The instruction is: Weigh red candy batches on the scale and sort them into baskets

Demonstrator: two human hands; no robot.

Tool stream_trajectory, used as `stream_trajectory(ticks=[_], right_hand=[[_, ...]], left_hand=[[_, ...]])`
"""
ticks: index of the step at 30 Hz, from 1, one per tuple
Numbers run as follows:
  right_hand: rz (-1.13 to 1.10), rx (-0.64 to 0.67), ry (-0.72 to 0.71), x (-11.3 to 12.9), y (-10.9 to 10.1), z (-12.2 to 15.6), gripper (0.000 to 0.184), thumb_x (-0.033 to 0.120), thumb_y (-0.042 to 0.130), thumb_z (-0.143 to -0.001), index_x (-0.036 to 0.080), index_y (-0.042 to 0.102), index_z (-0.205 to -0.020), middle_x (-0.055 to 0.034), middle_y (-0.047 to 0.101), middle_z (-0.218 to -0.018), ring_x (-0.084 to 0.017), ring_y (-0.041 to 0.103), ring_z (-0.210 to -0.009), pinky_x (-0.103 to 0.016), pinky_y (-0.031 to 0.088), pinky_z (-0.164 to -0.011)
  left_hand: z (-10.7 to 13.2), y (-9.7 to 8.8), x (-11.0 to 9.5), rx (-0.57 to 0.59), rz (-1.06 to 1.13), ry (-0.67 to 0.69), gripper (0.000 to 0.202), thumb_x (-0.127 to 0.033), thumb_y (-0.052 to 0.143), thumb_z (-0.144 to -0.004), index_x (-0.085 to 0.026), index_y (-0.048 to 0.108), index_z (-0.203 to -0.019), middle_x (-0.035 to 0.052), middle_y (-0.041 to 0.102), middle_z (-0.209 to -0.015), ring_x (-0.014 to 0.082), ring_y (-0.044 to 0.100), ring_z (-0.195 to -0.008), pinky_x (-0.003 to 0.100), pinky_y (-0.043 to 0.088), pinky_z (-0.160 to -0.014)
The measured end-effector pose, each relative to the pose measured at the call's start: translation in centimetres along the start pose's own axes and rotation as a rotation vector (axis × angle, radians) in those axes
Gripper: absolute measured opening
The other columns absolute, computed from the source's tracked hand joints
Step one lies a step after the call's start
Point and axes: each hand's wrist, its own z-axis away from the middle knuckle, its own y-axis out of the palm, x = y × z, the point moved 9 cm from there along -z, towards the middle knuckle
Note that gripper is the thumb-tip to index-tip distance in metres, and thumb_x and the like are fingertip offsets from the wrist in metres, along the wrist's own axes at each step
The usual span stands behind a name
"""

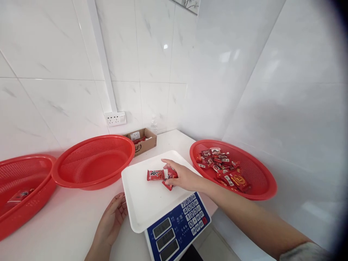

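My right hand (183,176) is over the white tray (144,206) of the digital scale (174,232), its thumb and fingers closed on red snack packets (168,184). Just left of those fingers, another red packet (155,175) with dark lettering lies flat on the tray. How many packets are in the grip is partly hidden by the fingers. My left hand (112,212) rests beside the tray's left edge, palm turned inward, fingers loosely curved and holding nothing.
To the right, a red perforated basket (268,181) holds a heap of small red packets (223,166). Another red basket (92,161) stands on the left, and a third basket (40,204) at far left contains a few packets. Behind is a cardboard box (148,145) near the wall socket (116,119).
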Motion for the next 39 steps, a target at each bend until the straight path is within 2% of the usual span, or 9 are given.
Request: stream_trajectory(ticks=[3,6,10,13,19,25,31,36,39], right_hand=[[0.125,-0.060,-0.046,0.2,0.2,-0.1,0.061,0.024,0.063,-0.075,0.024,0.039,-0.132,-0.0097,0.049,-0.126,-0.021,0.052,-0.106,-0.038,0.039,-0.094],[0.184,-0.081,-0.045,0.5,0.1,0.0,0.047,0.020,0.055,-0.079,0.022,0.044,-0.125,-0.0091,0.052,-0.121,-0.020,0.052,-0.104,-0.037,0.039,-0.091],[0.181,0.064,-0.046,1.2,0.9,0.0,0.050,0.021,0.058,-0.077,0.026,0.045,-0.126,-0.0032,0.062,-0.103,-0.021,0.056,-0.097,-0.034,0.041,-0.084],[0.234,0.145,-0.096,1.7,1.4,-0.4,0.049,0.025,0.063,-0.075,0.028,0.050,-0.122,-0.0016,0.062,-0.104,-0.021,0.056,-0.098,-0.031,0.042,-0.082],[0.692,-0.035,-0.177,2.0,0.5,-2.0,0.043,0.025,0.066,-0.074,0.020,0.054,-0.115,-0.0096,0.054,-0.113,-0.023,0.055,-0.092,-0.035,0.044,-0.077],[0.749,-0.011,-0.214,1.6,1.5,-1.8,0.018,0.025,0.059,-0.082,0.014,0.065,-0.094,-0.0113,0.061,-0.097,-0.025,0.055,-0.093,-0.039,0.044,-0.082],[0.717,0.038,-0.255,1.4,2.8,-1.2,0.021,0.022,0.049,-0.088,0.015,0.066,-0.099,-0.0103,0.064,-0.108,-0.023,0.055,-0.103,-0.040,0.039,-0.095],[0.628,-0.009,-0.197,0.5,0.1,-0.8,0.028,0.022,0.043,-0.089,0.022,0.063,-0.110,-0.0031,0.063,-0.117,-0.017,0.056,-0.108,-0.031,0.043,-0.093],[0.606,-0.124,-0.082,-1.2,-2.6,-0.3,0.036,0.020,0.036,-0.090,0.019,0.057,-0.120,-0.0084,0.055,-0.129,-0.021,0.050,-0.118,-0.038,0.041,-0.097]], left_hand=[[0.1,0.1,-0.1,0.003,0.003,0.002,0.007,-0.023,0.064,-0.077,-0.020,0.061,-0.083,-0.0002,0.066,-0.079,0.0132,0.062,-0.068,0.023,0.050,-0.062],[0.2,0.2,-0.1,0.001,-0.003,0.000,0.009,-0.025,0.065,-0.075,-0.020,0.062,-0.083,-0.0010,0.066,-0.078,0.0127,0.062,-0.067,0.023,0.050,-0.062],[0.2,0.4,0.0,0.007,-0.012,-0.016,0.007,-0.025,0.065,-0.077,-0.021,0.061,-0.081,-0.0020,0.066,-0.077,0.0118,0.061,-0.067,0.021,0.049,-0.062],[0.3,0.4,0.1,0.009,-0.015,-0.026,0.005,-0.025,0.064,-0.078,-0.021,0.061,-0.080,-0.0025,0.064,-0.075,0.0110,0.060,-0.066,0.020,0.048,-0.060],[0.2,0.0,0.2,-0.010,-0.051,-0.033,0.006,-0.024,0.065,-0.076,-0.020,0.062,-0.079,-0.0015,0.063,-0.076,0.0118,0.059,-0.066,0.022,0.049,-0.061],[0.1,0.2,0.3,0.015,-0.073,-0.026,0.012,-0.027,0.069,-0.072,-0.020,0.063,-0.080,-0.0010,0.063,-0.076,0.0123,0.059,-0.065,0.022,0.049,-0.059],[0.0,0.2,0.5,0.022,-0.092,-0.029,0.013,-0.027,0.068,-0.072,-0.020,0.063,-0.082,-0.0007,0.064,-0.076,0.0132,0.060,-0.065,0.023,0.049,-0.060],[0.3,0.4,0.2,0.010,-0.087,-0.036,0.012,-0.027,0.068,-0.072,-0.021,0.062,-0.080,-0.0022,0.066,-0.075,0.0122,0.061,-0.065,0.022,0.049,-0.061],[0.3,0.3,0.3,0.020,-0.083,-0.031,0.012,-0.026,0.069,-0.071,-0.021,0.062,-0.081,-0.0023,0.066,-0.076,0.0125,0.061,-0.066,0.022,0.049,-0.062]])
